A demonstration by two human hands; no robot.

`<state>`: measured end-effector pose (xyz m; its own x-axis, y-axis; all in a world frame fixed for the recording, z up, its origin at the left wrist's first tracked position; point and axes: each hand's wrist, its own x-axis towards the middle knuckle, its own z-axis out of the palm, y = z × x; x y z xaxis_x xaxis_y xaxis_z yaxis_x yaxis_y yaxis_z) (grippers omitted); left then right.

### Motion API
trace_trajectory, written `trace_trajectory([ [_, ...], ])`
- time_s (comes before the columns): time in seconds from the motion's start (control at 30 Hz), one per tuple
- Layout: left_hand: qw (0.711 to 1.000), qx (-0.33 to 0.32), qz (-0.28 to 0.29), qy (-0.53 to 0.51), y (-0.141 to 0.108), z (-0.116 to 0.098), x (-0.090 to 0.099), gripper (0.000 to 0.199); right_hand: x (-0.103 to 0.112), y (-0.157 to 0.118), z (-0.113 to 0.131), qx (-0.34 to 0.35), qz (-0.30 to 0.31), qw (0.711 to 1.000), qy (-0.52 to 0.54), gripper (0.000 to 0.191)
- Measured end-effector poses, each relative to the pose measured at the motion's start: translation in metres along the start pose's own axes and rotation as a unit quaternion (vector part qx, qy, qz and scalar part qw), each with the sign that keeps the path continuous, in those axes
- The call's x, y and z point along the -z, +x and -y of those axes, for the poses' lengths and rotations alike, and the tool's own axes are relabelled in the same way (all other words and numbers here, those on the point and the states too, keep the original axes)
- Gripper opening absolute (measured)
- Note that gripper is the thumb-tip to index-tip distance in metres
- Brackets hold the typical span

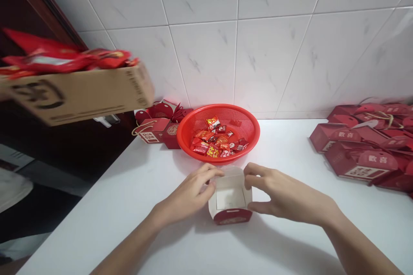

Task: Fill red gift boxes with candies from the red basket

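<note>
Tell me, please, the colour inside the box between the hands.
The box is white inside, shown best in the head view.

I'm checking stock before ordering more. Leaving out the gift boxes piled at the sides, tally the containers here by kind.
Open red gift box: 1
Red mesh plastic basket: 1
Cardboard carton: 1
Total: 3
</note>
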<state>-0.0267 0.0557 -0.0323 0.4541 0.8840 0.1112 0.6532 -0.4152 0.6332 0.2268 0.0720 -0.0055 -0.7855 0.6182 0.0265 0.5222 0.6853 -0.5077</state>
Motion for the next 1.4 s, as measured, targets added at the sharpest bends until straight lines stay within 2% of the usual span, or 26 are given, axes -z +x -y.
trace_trajectory([
  [0.17, 0.997, 0.032, -0.019, -0.074, -0.014, 0.012, 0.001, 0.038, 0.001, -0.009, -0.007, -0.035, 0.016, 0.998, 0.054, 0.025],
  [0.27, 0.988, 0.065, -0.036, -0.136, -0.019, 0.016, -0.006, 0.04, -0.005, -0.014, -0.011, -0.05, -0.012, 0.995, 0.089, 0.028],
  [0.37, 0.969, 0.11, -0.046, -0.215, -0.023, 0.02, -0.012, 0.039, -0.016, -0.021, -0.013, -0.047, -0.052, 0.99, 0.123, 0.025],
  [0.5, 0.942, 0.152, -0.034, -0.297, -0.028, 0.026, -0.021, 0.038, -0.033, -0.031, -0.011, -0.037, -0.065, 0.987, 0.144, 0.029],
  [0.57, 0.955, 0.134, -0.052, -0.261, -0.03, 0.027, -0.026, 0.036, -0.039, -0.035, -0.007, -0.034, -0.063, 0.989, 0.127, 0.036],
  [0.67, 0.985, 0.058, -0.127, -0.106, -0.033, 0.028, -0.037, 0.034, -0.046, -0.037, -0.001, -0.018, -0.062, 0.995, 0.078, 0.047],
  [0.73, 0.982, 0.0, -0.186, 0.018, -0.034, 0.028, -0.044, 0.036, -0.05, -0.037, 0.003, -0.008, -0.074, 0.996, 0.041, 0.049],
  [0.8, 0.969, -0.045, -0.215, 0.116, -0.034, 0.027, -0.048, 0.042, -0.054, -0.036, 0.006, 0.002, -0.108, 0.994, -0.006, 0.049],
  [0.87, 0.961, -0.079, -0.2, 0.171, -0.033, 0.026, -0.049, 0.047, -0.059, -0.036, 0.006, 0.017, -0.157, 0.985, -0.067, 0.049],
  [0.97, 0.963, -0.098, -0.152, 0.2, -0.029, 0.022, -0.047, 0.05, -0.069, -0.038, 0.003, 0.055, -0.222, 0.963, -0.142, 0.049],
  [1.13, 0.974, -0.049, -0.122, 0.184, -0.029, 0.01, -0.046, 0.039, -0.085, -0.043, -0.005, 0.119, -0.275, 0.939, -0.168, 0.055],
  [1.4, 0.993, -0.026, -0.028, 0.108, -0.036, -0.002, -0.035, 0.079, -0.097, -0.047, -0.003, 0.147, -0.325, 0.926, -0.125, 0.055],
])
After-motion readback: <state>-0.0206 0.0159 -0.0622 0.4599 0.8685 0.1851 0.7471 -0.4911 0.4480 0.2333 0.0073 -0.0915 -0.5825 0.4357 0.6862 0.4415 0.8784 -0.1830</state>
